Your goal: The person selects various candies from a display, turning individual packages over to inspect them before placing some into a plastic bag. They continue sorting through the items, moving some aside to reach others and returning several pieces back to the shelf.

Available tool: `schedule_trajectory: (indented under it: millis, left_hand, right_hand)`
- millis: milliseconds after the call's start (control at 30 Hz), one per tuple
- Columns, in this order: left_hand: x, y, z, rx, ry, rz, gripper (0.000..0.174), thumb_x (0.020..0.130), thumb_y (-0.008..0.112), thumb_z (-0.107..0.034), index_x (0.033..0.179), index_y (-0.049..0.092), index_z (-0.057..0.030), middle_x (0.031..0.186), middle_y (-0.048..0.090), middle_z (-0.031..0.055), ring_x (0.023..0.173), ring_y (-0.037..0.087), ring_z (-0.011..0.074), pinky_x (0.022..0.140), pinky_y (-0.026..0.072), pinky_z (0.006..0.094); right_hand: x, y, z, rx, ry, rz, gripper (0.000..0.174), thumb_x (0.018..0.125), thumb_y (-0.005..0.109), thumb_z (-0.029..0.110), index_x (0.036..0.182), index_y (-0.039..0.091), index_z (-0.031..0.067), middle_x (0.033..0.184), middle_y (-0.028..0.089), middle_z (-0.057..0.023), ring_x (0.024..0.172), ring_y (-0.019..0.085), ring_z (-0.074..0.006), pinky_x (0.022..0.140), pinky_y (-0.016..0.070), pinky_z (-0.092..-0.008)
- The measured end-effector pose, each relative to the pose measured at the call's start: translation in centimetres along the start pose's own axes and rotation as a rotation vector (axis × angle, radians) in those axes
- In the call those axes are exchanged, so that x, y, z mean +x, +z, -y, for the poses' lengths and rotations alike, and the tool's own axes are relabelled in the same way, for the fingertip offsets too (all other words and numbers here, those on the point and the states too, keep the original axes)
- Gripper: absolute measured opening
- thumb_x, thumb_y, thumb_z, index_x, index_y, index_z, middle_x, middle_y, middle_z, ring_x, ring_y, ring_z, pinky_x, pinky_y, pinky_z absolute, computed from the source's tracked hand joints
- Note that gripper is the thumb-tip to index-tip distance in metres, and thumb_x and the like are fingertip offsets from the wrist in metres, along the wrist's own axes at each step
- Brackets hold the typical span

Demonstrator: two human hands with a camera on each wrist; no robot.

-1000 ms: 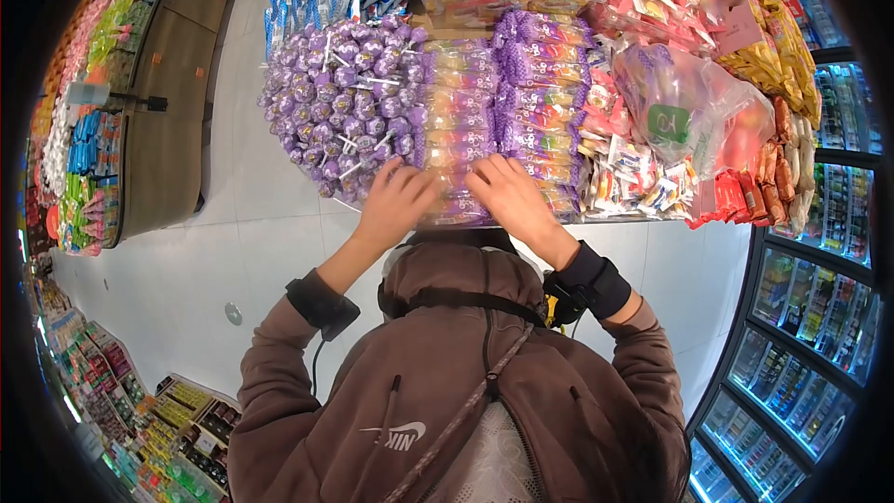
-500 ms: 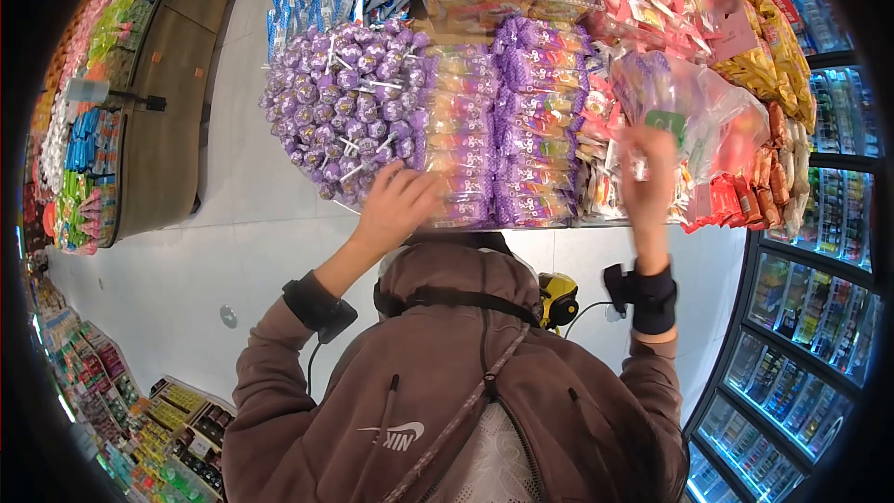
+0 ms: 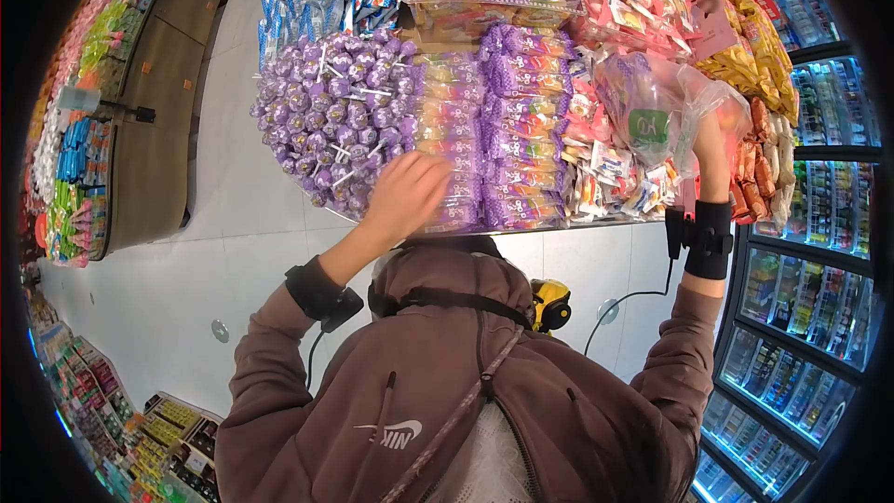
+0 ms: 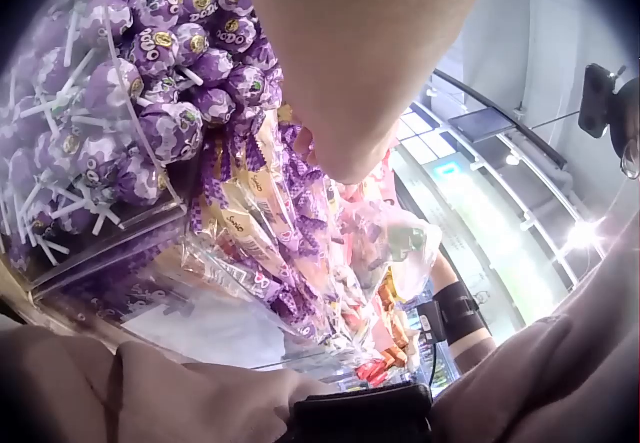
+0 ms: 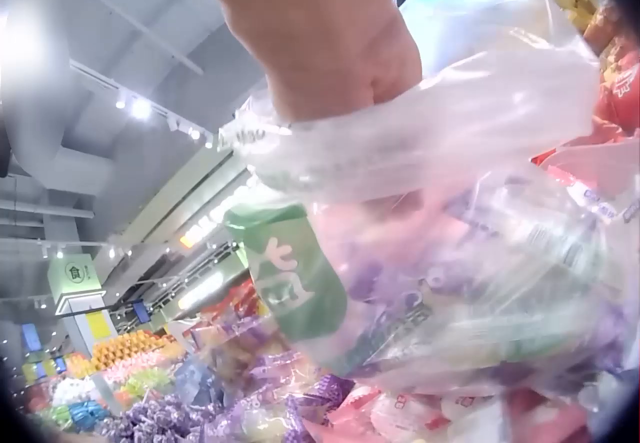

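My left hand [image 3: 410, 191] lies over the front of a row of clear-wrapped snack packs [image 3: 450, 107], its fingers slightly bent and blurred at the tips; no held item shows. Beside that row is another in purple net-patterned wrap [image 3: 526, 121]. At the right, my right hand [image 3: 712, 144] reaches into the mouth of a clear plastic bag [image 3: 633, 98] with a green label. In the right wrist view, the hand [image 5: 330, 53] enters the bag [image 5: 400, 163] from above, and its fingers are hidden behind plastic. Purple-wrapped items show through the bag.
Purple lollipops [image 3: 335, 112] are heaped left of the packs, behind a clear panel in the left wrist view. White-and-red sweets [image 3: 610, 168] lie below the bag; brown-wrapped sticks [image 3: 756, 163] stand right of it. Lit shelves [image 3: 829, 205] line the far right.
My right hand has left the packs beside my left hand and moved right into the bag's mouth. My left hand has stayed at the clear packs, its fingers shifting slightly.
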State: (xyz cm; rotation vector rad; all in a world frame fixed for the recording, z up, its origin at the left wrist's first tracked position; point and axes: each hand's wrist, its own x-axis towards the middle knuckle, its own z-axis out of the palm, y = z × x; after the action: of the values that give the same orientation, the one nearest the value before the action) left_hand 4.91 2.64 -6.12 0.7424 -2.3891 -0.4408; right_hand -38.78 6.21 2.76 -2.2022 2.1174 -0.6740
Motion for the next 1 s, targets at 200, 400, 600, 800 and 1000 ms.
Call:
schedule_trajectory:
  millis: [200, 400, 600, 800, 1000]
  left_hand:
    - [0.5, -0.1, 0.0, -0.013, -0.016, 0.009, 0.016, 0.077, 0.058, -0.008, 0.092, 0.058, -0.0055, 0.090, 0.057, 0.0054, 0.084, 0.053, 0.0226, 0.073, 0.0414, 0.0337]
    - [0.3, -0.3, 0.4, 0.009, -0.032, 0.019, 0.015, 0.076, 0.057, -0.009, 0.091, 0.057, -0.0059, 0.090, 0.056, 0.0056, 0.085, 0.051, 0.0226, 0.074, 0.0404, 0.0333]
    - [0.7, -0.4, 0.3, 0.028, -0.046, 0.014, 0.013, 0.076, 0.058, -0.009, 0.090, 0.059, -0.0073, 0.091, 0.058, 0.0035, 0.084, 0.053, 0.0213, 0.073, 0.0418, 0.0327]
    - [1.3, -0.1, 0.5, 0.020, 0.002, -0.011, 0.017, 0.075, 0.057, -0.008, 0.093, 0.058, -0.0061, 0.092, 0.057, 0.0048, 0.086, 0.053, 0.0218, 0.074, 0.0409, 0.0327]
    - [2.9, -0.3, -0.4, -0.010, 0.027, -0.060, 0.016, 0.075, 0.059, -0.006, 0.091, 0.059, -0.0052, 0.090, 0.059, 0.0059, 0.082, 0.055, 0.0230, 0.071, 0.0427, 0.0335]
  right_hand:
    - [1.2, 1.6, 0.0, -0.099, 0.066, 0.197, 0.018, 0.081, 0.049, 0.004, 0.096, 0.058, -0.0014, 0.088, 0.062, -0.0148, 0.082, 0.060, -0.0239, 0.071, 0.0454, -0.0320]
    - [2.6, 3.1, 0.4, -0.156, 0.122, 0.319, 0.018, 0.081, 0.050, 0.004, 0.096, 0.058, -0.0015, 0.088, 0.062, -0.0142, 0.082, 0.060, -0.0231, 0.071, 0.0454, -0.0317]
    - [3.4, 3.8, 0.3, -0.183, 0.160, 0.399, 0.019, 0.081, 0.051, 0.005, 0.097, 0.058, -0.0017, 0.087, 0.062, -0.0135, 0.081, 0.060, -0.0223, 0.071, 0.0454, -0.0313]
    - [3.1, 3.8, 0.1, -0.194, 0.185, 0.419, 0.019, 0.081, 0.052, 0.005, 0.097, 0.058, -0.0018, 0.086, 0.062, -0.0129, 0.081, 0.060, -0.0215, 0.072, 0.0455, -0.0309]
    - [3.3, 3.9, -0.3, -0.191, 0.208, 0.396, 0.019, 0.081, 0.052, 0.005, 0.097, 0.058, -0.0019, 0.085, 0.062, -0.0122, 0.080, 0.060, -0.0207, 0.072, 0.0455, -0.0306]
